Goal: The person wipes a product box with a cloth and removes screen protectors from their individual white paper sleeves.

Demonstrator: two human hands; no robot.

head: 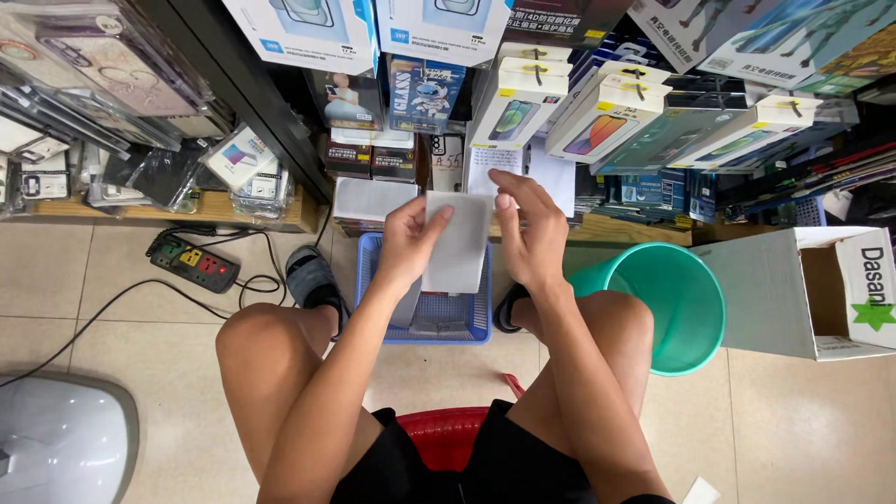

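Meanwhile the left hand point(411, 245) held a white packet point(458, 243) by its left edge, thumb on the front and fingers curled behind it, above a blue basket point(478, 308) on the floor between the feet. The right hand point(534, 233) touched the packet's upper right edge, fingers bent and fairly close together. A green bucket point(686, 303) stood near the right knee, beside a cardboard box point(775, 289)

White phone-accessory boxes point(597, 117) hang in rows on the shelf; a white label slip point(459, 243) sits between the hands; an open cardboard box point(803, 294) lies right.
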